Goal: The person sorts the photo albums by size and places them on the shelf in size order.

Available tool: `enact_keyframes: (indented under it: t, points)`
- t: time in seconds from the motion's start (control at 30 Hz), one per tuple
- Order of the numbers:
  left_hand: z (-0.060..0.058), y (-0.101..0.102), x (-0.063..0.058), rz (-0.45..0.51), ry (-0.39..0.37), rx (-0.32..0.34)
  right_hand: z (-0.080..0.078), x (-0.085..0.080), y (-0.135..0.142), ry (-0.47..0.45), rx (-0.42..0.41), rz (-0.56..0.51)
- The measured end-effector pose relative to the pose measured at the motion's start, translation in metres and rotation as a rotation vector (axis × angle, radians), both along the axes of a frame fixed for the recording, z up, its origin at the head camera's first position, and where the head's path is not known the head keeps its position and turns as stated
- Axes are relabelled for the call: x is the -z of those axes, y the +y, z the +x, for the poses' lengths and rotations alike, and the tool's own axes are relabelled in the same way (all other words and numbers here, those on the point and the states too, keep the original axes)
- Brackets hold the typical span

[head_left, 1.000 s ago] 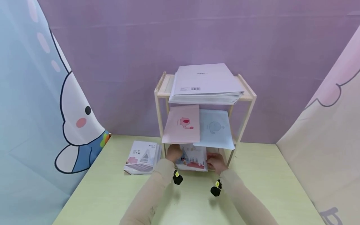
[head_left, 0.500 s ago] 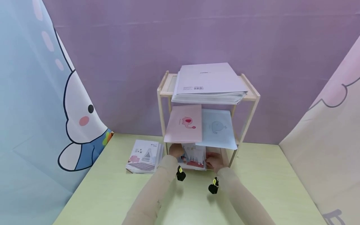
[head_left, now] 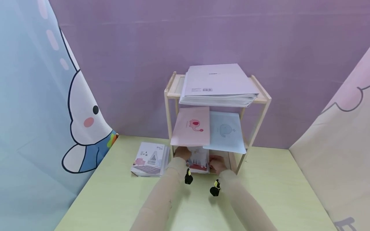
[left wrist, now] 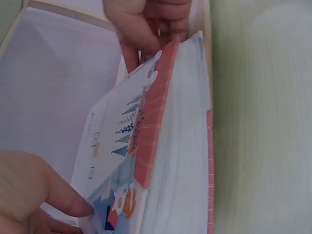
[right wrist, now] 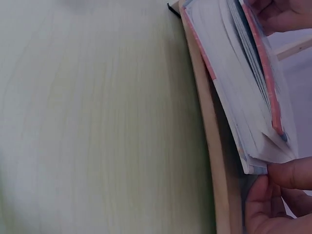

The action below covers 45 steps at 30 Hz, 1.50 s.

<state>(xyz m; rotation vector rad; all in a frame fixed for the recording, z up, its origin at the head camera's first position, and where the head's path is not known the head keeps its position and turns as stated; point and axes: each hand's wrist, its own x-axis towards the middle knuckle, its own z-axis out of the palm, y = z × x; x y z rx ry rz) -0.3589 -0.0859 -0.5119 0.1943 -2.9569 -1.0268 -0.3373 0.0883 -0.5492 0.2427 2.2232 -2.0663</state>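
On the rack's bottom shelf sits a thick book (head_left: 199, 160) with an illustrated cover and a red lower edge. My left hand (head_left: 182, 153) grips its left side, with the thumb on the cover in the left wrist view (left wrist: 39, 195). At its right side is my right hand (head_left: 217, 163), whose thumb and fingers pinch the book's corner in the right wrist view (right wrist: 282, 195). The page edges (right wrist: 239, 73) show between the covers, which stand slightly apart. In the head view, the shelf above hides the book's far part.
The wooden rack (head_left: 257, 125) holds pink (head_left: 190, 128) and pale blue (head_left: 226, 131) booklets on its middle shelf, jutting forward. Large white folders (head_left: 218, 80) lie on top. Left of the rack, a book stack (head_left: 148, 160) lies on the table (head_left: 110, 192). A purple curtain hangs behind.
The book has shifted left along the bottom shelf. My right hand has moved left with it, nearer my left hand. The head view has turned slightly left.
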Motion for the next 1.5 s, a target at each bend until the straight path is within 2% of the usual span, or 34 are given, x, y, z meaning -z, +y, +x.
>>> enact_keyframes:
  t: [0.1, 0.2, 0.33, 0.43, 0.53, 0.6, 0.7, 0.83, 0.87, 0.93, 1.0, 1.1, 1.13, 1.2, 1.23, 1.3, 1.37, 1.43, 1.47, 1.5]
  points:
    - [-0.004, 0.001, 0.001, 0.005, -0.035, -0.008, -0.004, 0.002, -0.003, -0.001, 0.014, 0.023]
    - [-0.006, 0.002, 0.001, -0.031, -0.052, -0.013, -0.007, 0.004, -0.004, -0.001, 0.017, 0.049]
    - [-0.005, 0.005, -0.004, -0.051, -0.083, -0.031, -0.009, 0.004, -0.006, -0.002, 0.011, 0.090]
    - [-0.004, 0.006, -0.005, -0.027, -0.070, -0.059, -0.010, 0.005, -0.009, 0.013, 0.010, 0.116]
    - [-0.004, 0.005, 0.001, -0.054, -0.072, -0.079, -0.012, 0.011, -0.012, 0.015, 0.021, 0.131]
    - [-0.003, 0.005, 0.006, -0.090, -0.085, -0.086, -0.015, 0.019, -0.009, 0.050, 0.005, 0.102]
    - [-0.004, 0.005, 0.010, -0.139, -0.095, -0.106, -0.047, 0.072, 0.003, 0.125, -0.044, 0.032]
    - [-0.005, 0.008, 0.011, -0.145, -0.086, -0.142, -0.100, 0.150, 0.018, 0.151, -0.078, -0.011]
    - [-0.005, 0.009, 0.012, -0.146, -0.084, -0.149, -0.105, 0.158, 0.019, 0.154, -0.080, -0.013]
    - [-0.005, 0.010, 0.012, -0.183, -0.079, -0.147, -0.106, 0.158, 0.019, 0.128, -0.072, 0.006]
    - [-0.004, 0.011, 0.012, -0.220, -0.069, -0.153, -0.098, 0.149, 0.019, 0.175, -0.086, -0.021]
    - [-0.004, 0.012, 0.013, -0.254, -0.058, -0.175, -0.054, 0.079, 0.002, 0.078, -0.039, 0.046]
    - [-0.003, 0.013, 0.014, -0.266, -0.058, -0.181, -0.041, 0.061, -0.003, 0.066, -0.029, 0.055]
    - [-0.004, 0.013, 0.015, -0.290, -0.063, -0.188, -0.030, 0.045, -0.005, 0.077, -0.042, 0.050]
    - [-0.004, 0.014, 0.015, -0.297, -0.066, -0.194, -0.028, 0.042, -0.006, 0.076, -0.041, 0.057]
    - [-0.003, 0.015, 0.015, -0.323, -0.071, -0.205, -0.034, 0.053, -0.001, 0.119, -0.062, 0.043]
    - [-0.002, 0.017, 0.012, -0.347, -0.081, -0.226, -0.038, 0.058, -0.001, 0.118, -0.070, 0.051]
    - [-0.001, 0.019, 0.009, -0.360, -0.082, -0.260, -0.037, 0.053, -0.005, 0.084, -0.046, 0.091]
    - [-0.001, 0.020, 0.009, -0.377, -0.082, -0.277, -0.031, 0.042, -0.007, 0.072, -0.045, 0.099]
    - [-0.001, 0.021, 0.008, -0.399, -0.082, -0.290, -0.038, 0.053, -0.006, 0.081, -0.047, 0.097]
